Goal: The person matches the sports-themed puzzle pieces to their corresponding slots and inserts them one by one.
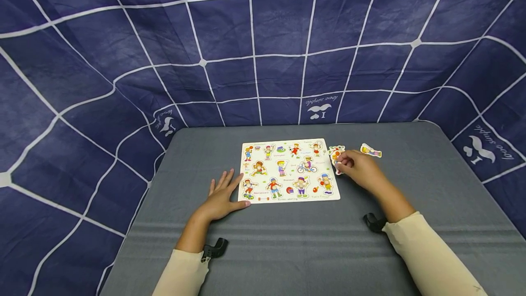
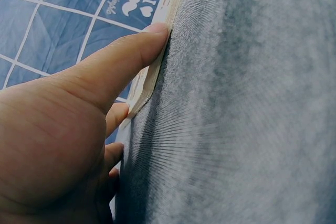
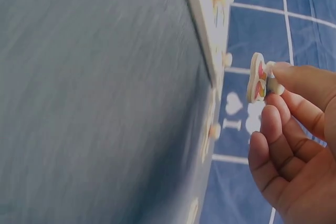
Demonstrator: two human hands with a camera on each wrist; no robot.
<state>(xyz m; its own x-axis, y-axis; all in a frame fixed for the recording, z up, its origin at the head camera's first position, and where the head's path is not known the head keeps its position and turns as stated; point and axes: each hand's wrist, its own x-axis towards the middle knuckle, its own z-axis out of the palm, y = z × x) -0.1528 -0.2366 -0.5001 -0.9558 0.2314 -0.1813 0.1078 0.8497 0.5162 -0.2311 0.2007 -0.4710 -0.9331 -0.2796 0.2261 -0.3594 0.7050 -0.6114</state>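
Observation:
A white wooden puzzle board (image 1: 291, 150) printed with children doing sports lies on the grey table. My left hand (image 1: 219, 198) rests flat at its near left corner, fingers spread. The left thumb (image 2: 149, 38) touches the board's edge in the left wrist view. My right hand (image 1: 361, 168) is just beyond the board's right side. Its thumb and index finger pinch a small knobbed puzzle piece (image 3: 256, 78), raised off the table in the right wrist view; the fingers hide part of it. Beside that hand, a further puzzle piece (image 1: 371, 150) lies on the table.
Another loose puzzle piece (image 1: 334, 150) lies against the board's right edge, partly overlapped in view by the right hand's fingers. A blue curtain (image 1: 279, 76) with white lines hangs behind and at both sides of the grey table (image 1: 296, 250). Black straps circle both wrists.

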